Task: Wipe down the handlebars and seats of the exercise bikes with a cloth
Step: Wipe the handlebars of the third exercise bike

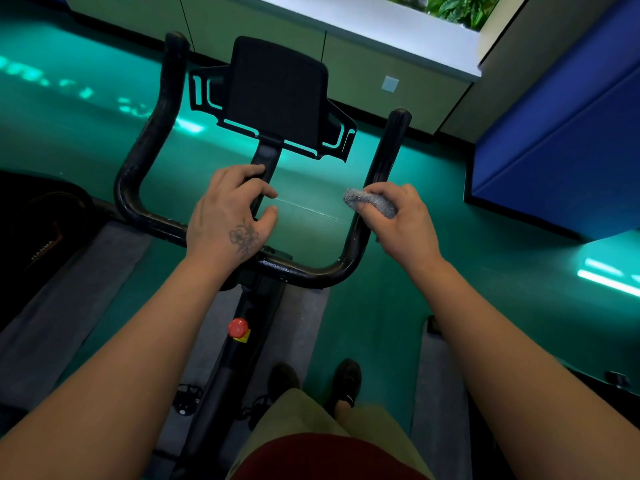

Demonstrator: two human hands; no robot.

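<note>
One green floor point(398, 299) filled most of the view, with one blue padded block point(561, 140) on it, well off to the outer side of the right fingers. One exercise bike point(239, 341) stood under both arms, and a second dark machine point(41, 230) showed partly at the frame's left edge, far from the left fingers. The bike carried one U-shaped handlebar point(138, 157) with two upright ends, and one black console point(277, 98) rose just beyond the left fingertips.

Two hands were in view. The left hand point(228, 216) had its fingers curled around the console's centre stem, with the thumb held a little apart below them. The right hand point(398, 220) gripped one grey cloth point(369, 202), bunched between fingers and thumb and pressed against the right arm of the handlebar.

Two dark shoes point(346, 379) stood on the floor below. One red knob point(238, 328) sat on the frame, well below the left fingers.
</note>
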